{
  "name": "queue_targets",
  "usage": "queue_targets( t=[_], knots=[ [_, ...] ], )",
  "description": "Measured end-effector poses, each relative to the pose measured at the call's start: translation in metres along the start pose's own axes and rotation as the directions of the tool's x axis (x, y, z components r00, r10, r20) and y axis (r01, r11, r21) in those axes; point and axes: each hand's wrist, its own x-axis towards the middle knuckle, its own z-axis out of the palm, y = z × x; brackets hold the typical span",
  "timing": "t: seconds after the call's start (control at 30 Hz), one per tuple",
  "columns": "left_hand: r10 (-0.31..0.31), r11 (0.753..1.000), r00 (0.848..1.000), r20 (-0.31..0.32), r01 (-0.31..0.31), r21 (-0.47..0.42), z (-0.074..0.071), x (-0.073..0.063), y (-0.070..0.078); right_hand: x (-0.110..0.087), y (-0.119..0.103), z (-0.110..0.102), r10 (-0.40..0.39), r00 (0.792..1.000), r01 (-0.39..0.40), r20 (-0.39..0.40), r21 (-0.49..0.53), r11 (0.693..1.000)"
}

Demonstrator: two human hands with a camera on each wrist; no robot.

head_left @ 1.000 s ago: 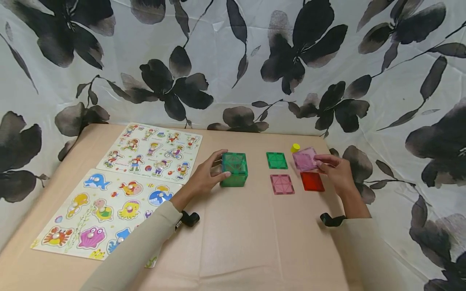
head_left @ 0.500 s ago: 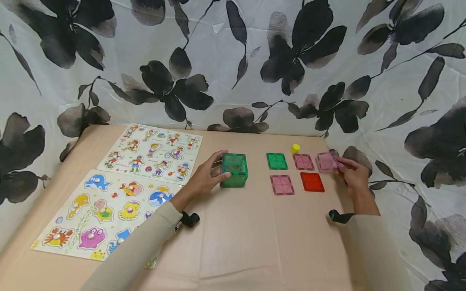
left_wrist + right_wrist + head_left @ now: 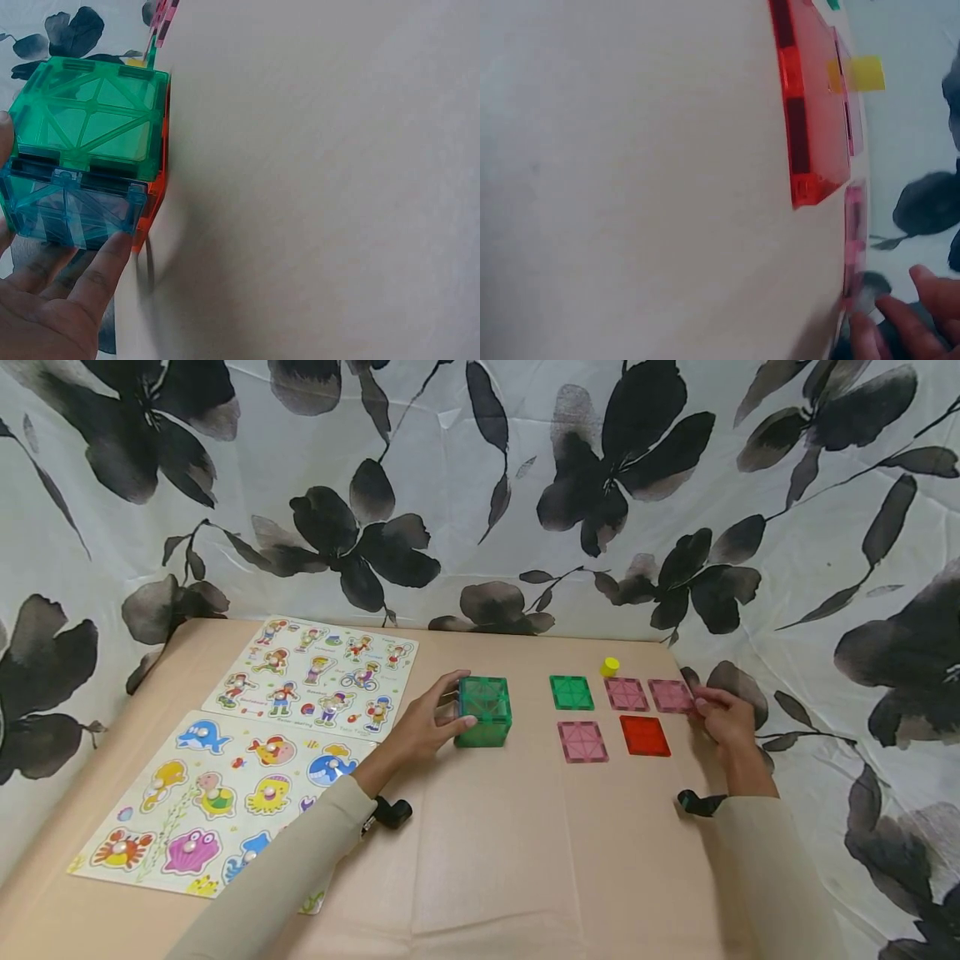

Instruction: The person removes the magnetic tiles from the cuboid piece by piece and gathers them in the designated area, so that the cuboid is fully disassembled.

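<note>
A box built of translucent magnetic tiles stands on the table, with my left hand holding its left side. In the left wrist view its top face is green, another face is blue, and a red edge shows beside the table. To the right, my right hand pinches the edge of a pink magnetic tile lying flat. In the right wrist view its fingertips are at the end of that pink tile.
Beside the held tile lie another pink tile, a red tile, a third pink tile and a green tile. A small yellow cylinder stands behind them. Two picture boards cover the table's left side; floral cloth hangs behind.
My right hand has carried a pink tile rightward from above another pink tile and lowered it flat onto the table at the right end. My left hand stays on the box.
</note>
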Motion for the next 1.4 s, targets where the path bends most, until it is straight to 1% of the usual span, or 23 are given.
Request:
queue_targets(
  t=[0.03, 0.1, 0.17, 0.23, 0.3, 0.37, 0.4, 0.43, 0.47, 0.53, 0.6, 0.63, 0.7, 0.73, 0.8, 0.9, 0.97, 1.03, 1.1, 1.2, 1.27, 1.37, 1.4],
  knots=[
    [-0.001, 1.0, 1.0, 0.001, 0.001, 0.0, 0.0, 0.0, 0.0, -0.001, -0.002, 0.001, -0.01, 1.0, 0.009, -0.016, -0.063, 0.998],
    [-0.003, 1.0, 1.0, 0.002, 0.003, 0.001, 0.0, 0.0, 0.001, -0.007, -0.007, 0.003, -0.051, 0.998, 0.044, -0.038, -0.176, 0.983],
    [-0.002, 1.0, 1.0, 0.002, 0.002, 0.006, 0.0, 0.0, 0.002, -0.018, -0.014, 0.007, -0.105, 0.994, 0.094, -0.036, -0.243, 0.965],
    [0.001, 1.0, 1.0, 0.001, -0.001, 0.007, 0.0, 0.0, 0.003, -0.033, -0.024, 0.014, -0.159, 0.987, 0.151, -0.011, -0.264, 0.953],
    [-0.002, 1.0, 1.0, 0.0, 0.002, 0.01, 0.0, 0.001, 0.003, -0.05, -0.034, 0.024, -0.207, 0.978, 0.207, 0.028, -0.249, 0.946],
    [-0.002, 1.0, 1.0, 0.0, 0.002, 0.012, 0.0, 0.001, 0.003, -0.068, -0.044, 0.035, -0.251, 0.965, 0.262, 0.077, -0.23, 0.937],
    [-0.002, 1.0, 1.0, 0.0, 0.002, 0.013, 0.0, 0.001, 0.003, -0.076, -0.048, 0.042, -0.278, 0.955, 0.294, 0.102, -0.22, 0.93],
    [-0.003, 1.0, 1.0, 0.0, 0.003, 0.014, 0.0, 0.0, 0.003, -0.083, -0.052, 0.05, -0.31, 0.942, 0.332, 0.127, -0.22, 0.917],
    [-0.004, 1.0, 1.0, 0.0, 0.004, 0.016, 0.0, 0.0, 0.003, -0.09, -0.054, 0.057, -0.348, 0.925, 0.375, 0.155, -0.213, 0.902],
    [-0.004, 1.0, 1.0, -0.001, 0.004, 0.018, 0.0, 0.001, 0.002, -0.103, -0.059, 0.072, -0.417, 0.885, 0.457, 0.209, -0.206, 0.866],
    [-0.002, 1.0, 1.0, -0.002, 0.002, 0.019, 0.0, 0.001, 0.001, -0.115, -0.062, 0.088, -0.474, 0.84, 0.525, 0.265, -0.174, 0.833],
    [-0.002, 1.0, 1.0, -0.001, 0.002, 0.019, 0.0, 0.001, 0.001, -0.121, -0.063, 0.096, -0.493, 0.821, 0.548, 0.289, -0.154, 0.822],
    [0.0, 1.0, 1.0, 0.001, 0.0, 0.019, 0.001, 0.001, 0.0, -0.133, -0.066, 0.11, -0.513, 0.787, 0.576, 0.343, -0.112, 0.81],
    [0.001, 1.0, 1.0, 0.002, -0.001, 0.017, 0.001, 0.001, 0.0, -0.138, -0.067, 0.117, -0.514, 0.773, 0.581, 0.372, -0.089, 0.809],
    [0.003, 1.0, 1.0, 0.002, -0.003, 0.014, 0.0, 0.001, 0.0, -0.148, -0.07, 0.131, -0.504, 0.752, 0.575, 0.424, -0.048, 0.817],
    [0.006, 1.0, 1.0, 0.002, -0.006, 0.006, 0.0, 0.001, 0.001, -0.159, -0.072, 0.151, -0.497, 0.71, 0.569, 0.498, 0.008, 0.822],
    [0.005, 1.0, 1.0, 0.001, -0.005, 0.003, -0.001, 0.002, 0.001, -0.164, -0.073, 0.163, -0.491, 0.687, 0.558, 0.536, 0.044, 0.829],
    [-0.003, 1.0, 1.0, 0.002, 0.003, 0.005, -0.002, 0.002, 0.001, -0.167, -0.073, 0.173, -0.502, 0.658, 0.559, 0.561, 0.082, 0.825],
    [-0.015, 1.0, 1.0, -0.001, 0.015, 0.012, -0.002, 0.002, 0.002, -0.169, -0.072, 0.183, -0.504, 0.648, 0.551, 0.571, 0.106, 0.828],
    [-0.034, 0.999, 0.999, -0.001, 0.034, 0.012, -0.003, 0.002, 0.003, -0.172, -0.072, 0.193, -0.506, 0.65, 0.542, 0.567, 0.121, 0.832],
    [-0.04, 0.999, 0.999, -0.001, 0.04, 0.007, -0.003, 0.003, 0.004, -0.174, -0.071, 0.196, -0.5, 0.661, 0.535, 0.559, 0.116, 0.837],
    [-0.041, 0.999, 0.999, 0.003, 0.041, -0.003, -0.004, 0.003, 0.004, -0.176, -0.072, 0.198, -0.491, 0.672, 0.53, 0.554, 0.103, 0.842],
    [-0.043, 0.999, 0.999, 0.002, 0.043, -0.005, -0.004, 0.004, 0.004, -0.177, -0.073, 0.197, -0.484, 0.68, 0.523, 0.551, 0.098, 0.847]
  ],
)
